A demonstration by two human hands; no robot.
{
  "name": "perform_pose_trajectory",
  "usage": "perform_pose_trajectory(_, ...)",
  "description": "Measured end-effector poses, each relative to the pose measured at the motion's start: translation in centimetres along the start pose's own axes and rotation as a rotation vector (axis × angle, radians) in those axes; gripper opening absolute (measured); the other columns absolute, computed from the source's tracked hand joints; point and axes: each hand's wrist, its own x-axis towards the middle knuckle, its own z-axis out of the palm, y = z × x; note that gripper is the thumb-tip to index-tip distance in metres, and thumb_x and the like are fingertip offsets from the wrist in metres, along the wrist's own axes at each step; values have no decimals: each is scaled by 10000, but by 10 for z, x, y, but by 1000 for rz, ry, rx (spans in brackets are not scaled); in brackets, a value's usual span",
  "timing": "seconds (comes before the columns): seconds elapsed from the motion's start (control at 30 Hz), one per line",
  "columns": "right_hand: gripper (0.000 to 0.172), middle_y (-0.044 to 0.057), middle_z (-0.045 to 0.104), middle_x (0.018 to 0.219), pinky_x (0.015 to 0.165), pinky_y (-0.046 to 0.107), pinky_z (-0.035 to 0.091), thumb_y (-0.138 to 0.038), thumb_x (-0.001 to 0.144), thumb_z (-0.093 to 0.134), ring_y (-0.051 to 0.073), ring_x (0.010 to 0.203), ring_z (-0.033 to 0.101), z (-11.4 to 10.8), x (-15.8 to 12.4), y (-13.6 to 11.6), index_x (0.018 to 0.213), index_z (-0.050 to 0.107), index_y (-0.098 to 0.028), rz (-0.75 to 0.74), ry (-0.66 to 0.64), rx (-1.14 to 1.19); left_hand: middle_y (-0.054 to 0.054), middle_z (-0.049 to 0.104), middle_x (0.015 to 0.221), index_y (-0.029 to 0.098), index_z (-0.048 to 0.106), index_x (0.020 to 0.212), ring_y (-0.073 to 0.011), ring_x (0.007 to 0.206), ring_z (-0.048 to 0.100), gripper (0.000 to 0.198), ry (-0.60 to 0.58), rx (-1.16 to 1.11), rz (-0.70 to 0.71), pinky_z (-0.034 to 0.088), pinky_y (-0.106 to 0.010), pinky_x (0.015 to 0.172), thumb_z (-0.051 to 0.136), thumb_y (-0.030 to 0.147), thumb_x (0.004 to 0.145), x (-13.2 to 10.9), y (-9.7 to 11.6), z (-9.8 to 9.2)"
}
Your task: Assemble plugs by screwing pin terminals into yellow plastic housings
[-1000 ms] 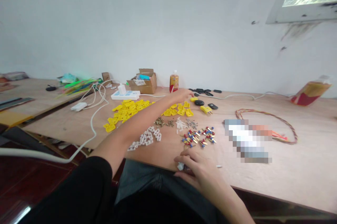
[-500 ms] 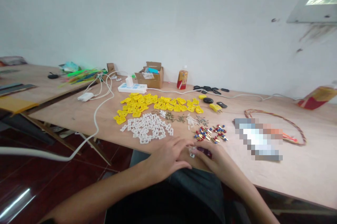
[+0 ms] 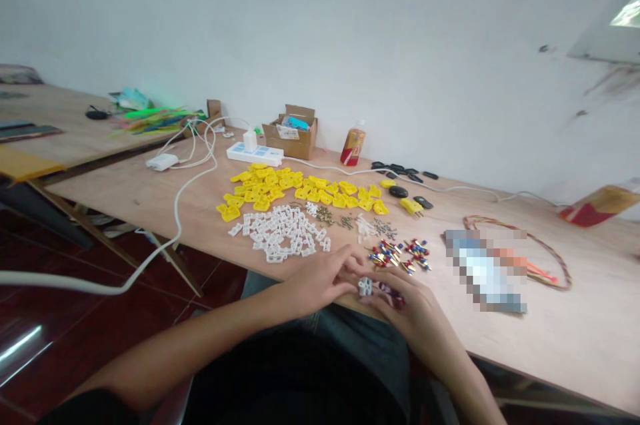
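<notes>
A small white plastic part (image 3: pixel 365 287) is between my two hands at the table's front edge. My left hand (image 3: pixel 327 278) is closed, with curled fingers and thumb tip at the part's left side. My right hand (image 3: pixel 413 298) curls around its right side, with a dark red, glossy, handle-like thing (image 3: pixel 391 294) in the palm; the fingers partly hide it. Just beyond lie brass pins with red and blue ends (image 3: pixel 385 255). A heap of similar white parts (image 3: pixel 285 232) sits to the left, with yellow plastic shells (image 3: pixel 265 188) behind.
Small screws (image 3: pixel 325 215) and white pegs (image 3: pixel 365 227) lie mid-table. A yellow plug (image 3: pixel 411 206) and black pieces (image 3: pixel 397 168) are farther back. Also there are a power strip (image 3: pixel 255 154), carton (image 3: pixel 295 135), bottle (image 3: pixel 353 145), twisted cord (image 3: pixel 545 245) and white cable (image 3: pixel 183 212).
The view has shifted and tilted slightly. Between my hands, the white part shows more clearly now, and my left fingers have curled in closer to it.
</notes>
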Motion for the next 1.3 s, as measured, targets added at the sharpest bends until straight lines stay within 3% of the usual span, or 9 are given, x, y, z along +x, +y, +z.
perform_pose_trajectory(0.17,269,88,809,1138,868,345,667,-252,957,762,255,1033,794,3,-5,-4,1225,751,-262,-225,130,10,-45,778,1129,232,637,1261,-208,1025,749,497,-84,-388,-66,563,-321,912,820,87,822,-3,-2,-2)
perform_pose_trajectory(0.3,190,81,813,1094,849,313,661,-186,985,716,230,988,799,5,-4,-8,1165,735,-246,-342,177,36,-38,777,1028,200,710,1163,-192,929,732,462,-119,-442,-101,556,-310,871,907,153,747,-2,-3,-1)
perform_pose_trajectory(0.43,209,89,806,1117,851,323,665,-196,990,714,236,999,799,7,-4,-7,1191,730,-248,-337,195,43,-50,787,994,180,728,1154,-200,918,740,424,-123,-432,-107,559,-333,891,905,220,771,-3,-2,-1)
perform_pose_trajectory(0.53,240,100,793,1130,844,351,674,-226,998,703,251,1011,789,6,-5,-6,1234,739,-259,-281,193,40,-55,786,1062,206,690,1234,-210,952,746,482,-112,-350,-97,562,-351,900,898,260,803,-4,-2,-3)
perform_pose_trajectory(0.67,305,112,771,1123,821,379,670,-258,1020,668,259,987,773,4,-3,-7,1317,736,-265,-212,88,16,-43,758,1098,236,620,1299,-211,905,728,677,-62,-77,-73,561,-337,832,974,289,724,-7,-3,-2)
perform_pose_trajectory(0.87,432,87,694,1084,827,393,638,-219,1031,615,244,947,726,-2,-2,-10,1441,676,-339,-150,-35,3,-36,744,1029,213,655,1214,-211,902,700,489,52,199,-67,552,-338,864,915,259,803,-7,-1,5)
perform_pose_trajectory(1.0,418,58,597,991,739,350,591,-305,1039,634,218,863,633,-21,-4,-18,1445,668,-400,-159,181,200,-27,754,1023,218,659,1253,-186,845,689,472,50,176,-41,543,-300,800,880,212,837,-6,1,6)
perform_pose_trajectory(1.17,339,-6,385,767,540,301,437,-545,1070,500,182,646,446,-25,19,-47,1232,732,-359,-128,479,726,-20,755,1057,213,666,1246,-154,797,666,510,42,129,-50,515,-259,735,901,167,796,-6,2,6)
perform_pose_trajectory(1.3,353,-20,371,745,517,285,398,-574,1072,472,163,608,420,0,42,-59,1146,702,-317,-101,461,846,7,753,976,226,671,1232,-149,758,652,511,43,138,-77,499,-253,705,903,171,780,-5,3,6)
